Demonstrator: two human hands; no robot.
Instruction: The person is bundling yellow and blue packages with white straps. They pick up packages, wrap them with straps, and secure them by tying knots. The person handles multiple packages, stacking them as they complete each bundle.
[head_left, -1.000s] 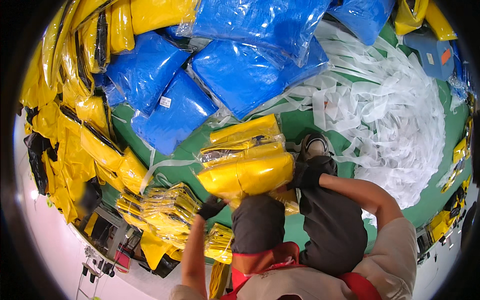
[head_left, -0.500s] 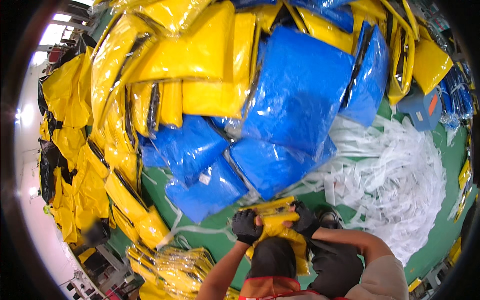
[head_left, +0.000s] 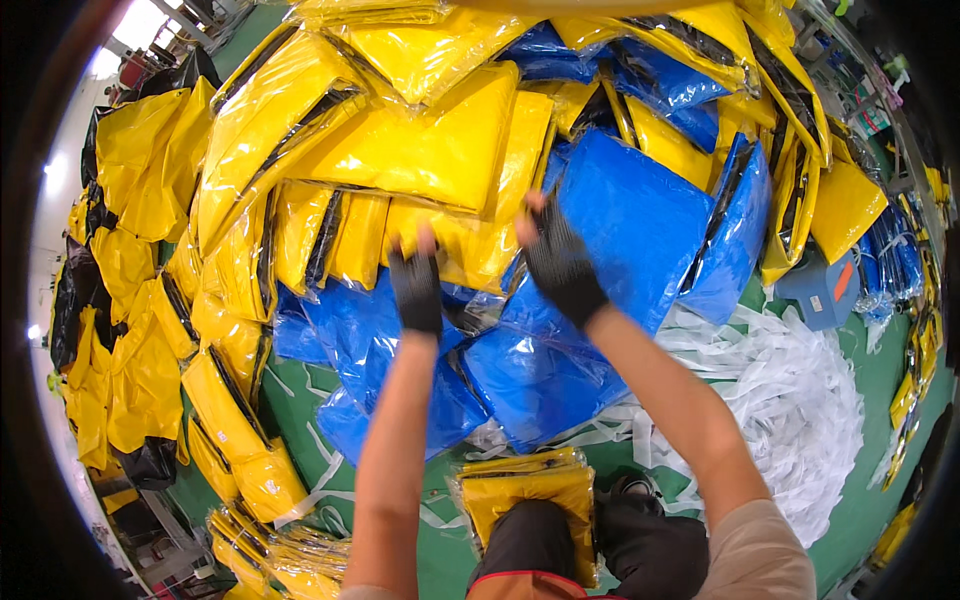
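My left hand [head_left: 415, 285], in a black fingerless glove, is stretched out over the lower edge of a clear-wrapped folded yellow packet [head_left: 480, 215]. My right hand [head_left: 562, 258], gloved the same way, reaches to the right side of that packet, above a large wrapped blue packet [head_left: 630, 215]. Both hands have their fingers extended and hold nothing I can see; whether the fingertips touch the plastic I cannot tell. A small stack of wrapped yellow packets [head_left: 530, 485] lies by my legs, partly hidden under my knee.
A heap of white strips [head_left: 770, 410] lies on the green floor [head_left: 300, 400] at right. Yellow packets [head_left: 240, 400] and yellow-black sheeting [head_left: 140, 170] line the left side. A blue-grey box [head_left: 822, 290] stands at far right, beside bundled blue packets [head_left: 900, 265].
Both hands have let go of the yellow packet by my legs and reached forward over the pile. That packet now rests by my knee. The view has shifted slightly.
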